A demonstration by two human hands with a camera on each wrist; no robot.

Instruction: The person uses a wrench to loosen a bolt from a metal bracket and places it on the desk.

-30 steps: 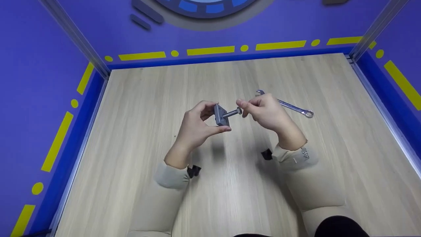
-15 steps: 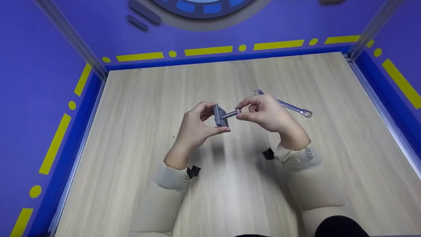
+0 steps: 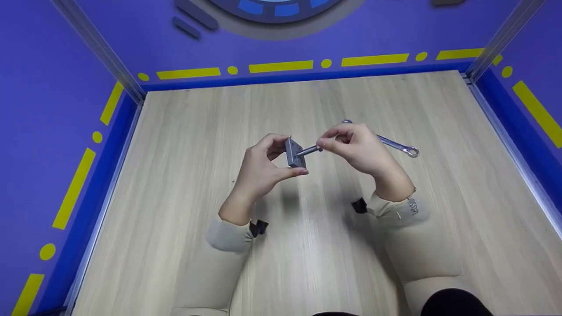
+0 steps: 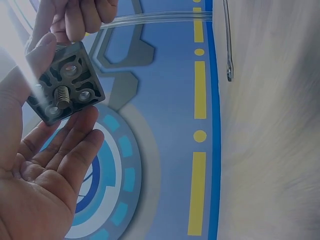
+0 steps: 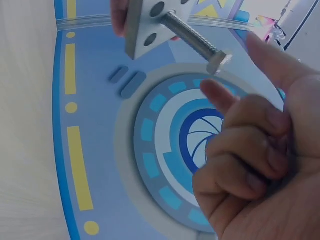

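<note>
Above the table [image 3: 307, 263], left hand [image 3: 261, 169] and right hand [image 3: 359, 150] are raised: block [image 4: 72, 85] gripped by the left, nothing by the right, finger and thumb parted. Bolt [image 5: 192, 36] is run through the block; turning seems underway, a pinch on its head called for.

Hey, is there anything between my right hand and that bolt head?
Nothing visible stands between your right hand and the bolt head; the right wrist view shows only a gap. The wrench lies on the table, out of that path.
</note>
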